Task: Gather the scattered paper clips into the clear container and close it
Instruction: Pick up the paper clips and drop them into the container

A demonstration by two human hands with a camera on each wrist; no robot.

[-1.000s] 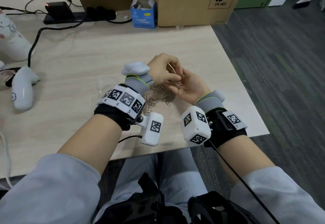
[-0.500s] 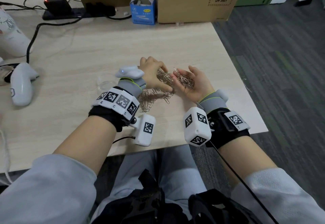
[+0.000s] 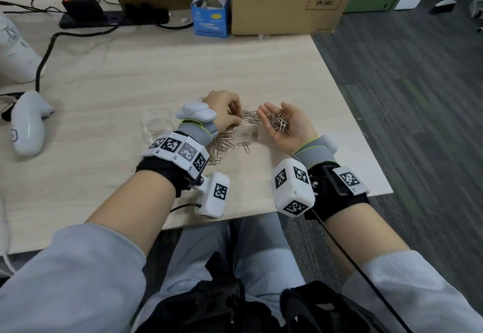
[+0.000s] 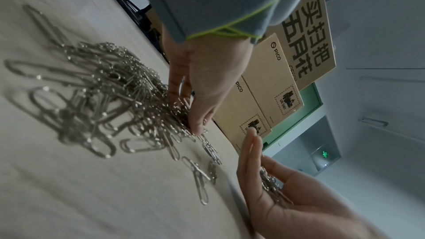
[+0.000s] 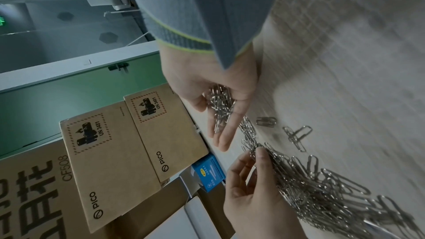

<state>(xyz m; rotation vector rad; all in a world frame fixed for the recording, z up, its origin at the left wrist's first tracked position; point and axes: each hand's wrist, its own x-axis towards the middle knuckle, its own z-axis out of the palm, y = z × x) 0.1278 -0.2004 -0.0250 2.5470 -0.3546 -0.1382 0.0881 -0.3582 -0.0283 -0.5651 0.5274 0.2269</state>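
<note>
A pile of silver paper clips lies on the wooden table, also seen in the wrist views. My left hand reaches down onto the pile's far end, fingers curled and pinching clips. My right hand is held palm up just to the right, cupping a heap of clips with nearly straight fingers. A few loose clips lie between the hands. The clear container stands left of my left wrist, partly hidden by it.
A PICO cardboard box and a small open blue box stand at the table's back. A white controller lies at the left, with a power strip and cables behind it. The table's right edge is close to my right hand.
A second ago my left hand was over the right palm. It has since moved left and down onto the pile, and the right hand now lies apart, palm up with clips.
</note>
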